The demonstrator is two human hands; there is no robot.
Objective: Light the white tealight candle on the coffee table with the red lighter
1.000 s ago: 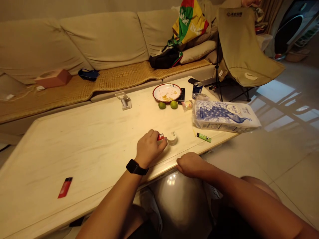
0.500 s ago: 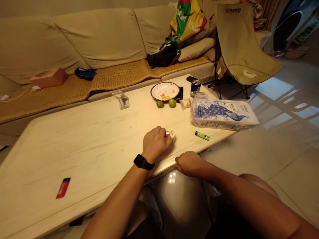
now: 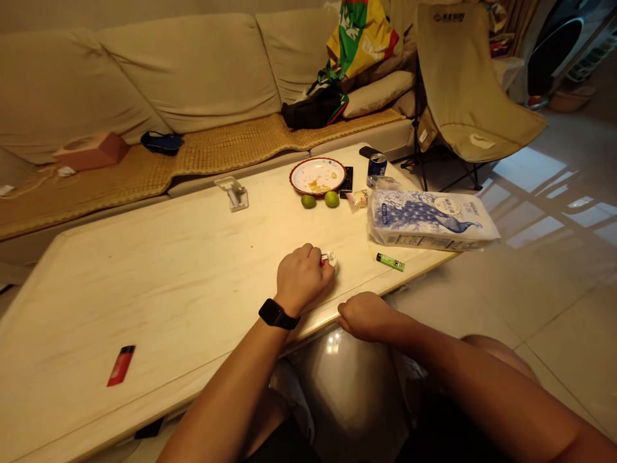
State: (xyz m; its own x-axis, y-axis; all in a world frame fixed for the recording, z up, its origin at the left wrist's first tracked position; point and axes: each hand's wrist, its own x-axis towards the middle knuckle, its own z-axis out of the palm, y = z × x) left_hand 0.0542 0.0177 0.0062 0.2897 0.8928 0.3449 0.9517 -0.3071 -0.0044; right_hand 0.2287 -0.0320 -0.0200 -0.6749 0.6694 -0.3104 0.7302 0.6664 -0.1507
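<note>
My left hand [image 3: 304, 275], with a black watch [image 3: 277, 314] on its wrist, is closed low over the pale table. Between its fingers shows the red and metal end of a lighter [image 3: 324, 259]. Against that end is a small round white object [image 3: 332, 258], partly covered by the hand; its kind is unclear. My right hand [image 3: 366, 315] is curled closed at the table's front edge, and its fingertips and anything in them are hidden. A green lighter [image 3: 390, 262] lies to the right, a red lighter [image 3: 121, 366] far to the left.
Farther back stand a plate [image 3: 308, 168] with food scraps, two green limes [image 3: 331, 199], a blue can [image 3: 376, 165] and a wrapped tissue pack [image 3: 429, 218]. A white plastic holder [image 3: 234, 195] lies left of the plate. Behind are a sofa [image 3: 193, 71] and folding chair [image 3: 457, 83].
Both hands stay almost where they were. The whole view shifts very slightly; nothing is visibly taken up or let go.
</note>
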